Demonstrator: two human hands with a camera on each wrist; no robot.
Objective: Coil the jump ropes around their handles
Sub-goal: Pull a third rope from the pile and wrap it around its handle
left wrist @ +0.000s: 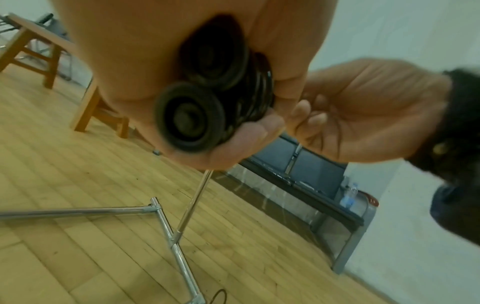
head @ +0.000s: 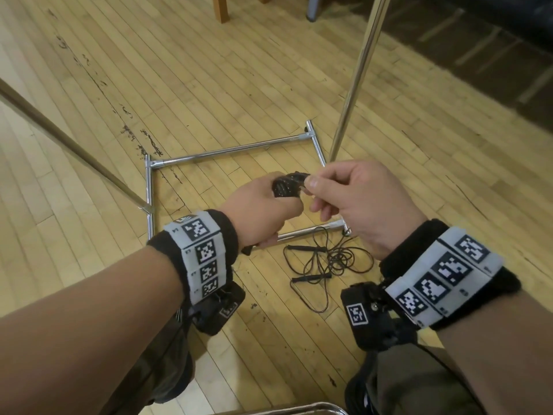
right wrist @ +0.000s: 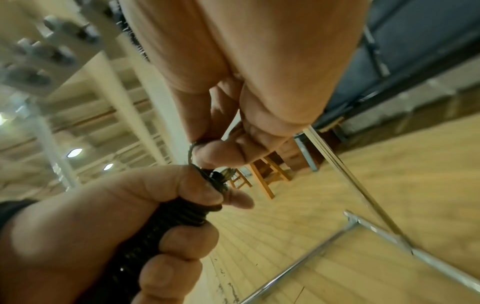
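The left hand (head: 263, 205) grips both coiled handles (head: 288, 184); the right hand (head: 353, 199) pinches what seems the rope's end (right wrist: 192, 151). Another rope (head: 326, 262) lies on the floor (head: 209, 85).

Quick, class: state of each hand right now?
Left hand: grips the coiled jump rope handles.
Right hand: pinches the rope end.

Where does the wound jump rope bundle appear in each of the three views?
Head: wound jump rope bundle at centre, between left hand and right hand.
Left wrist: upper centre, its handle ends toward the camera.
Right wrist: lower left, inside the left hand's fist.
Shared landmark: chrome floor frame.
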